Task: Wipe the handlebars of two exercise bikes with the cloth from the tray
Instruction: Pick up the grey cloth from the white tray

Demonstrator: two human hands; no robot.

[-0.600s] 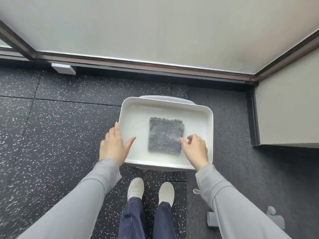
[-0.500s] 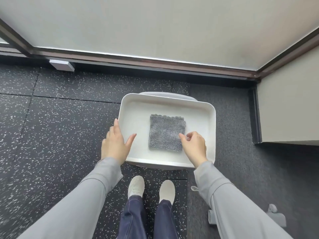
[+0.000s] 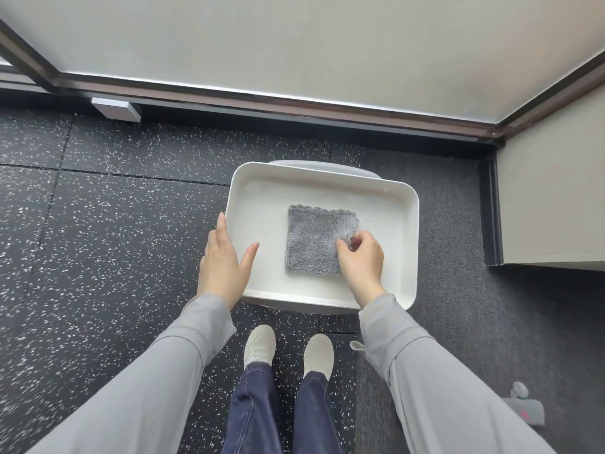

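1. We cannot see the right edge of the cloth (image 3: 312,240), which the right hand (image 3: 361,257) covers; its fingers (image 3: 343,248) curl into the fabric.
2. Whatever carries the tray (image 3: 409,257) is nearly all hidden beneath it.
3. The picture's lower edge cuts off both sleeves and the legs.
4. A grey object (image 3: 523,409) at lower right is too unclear to name.
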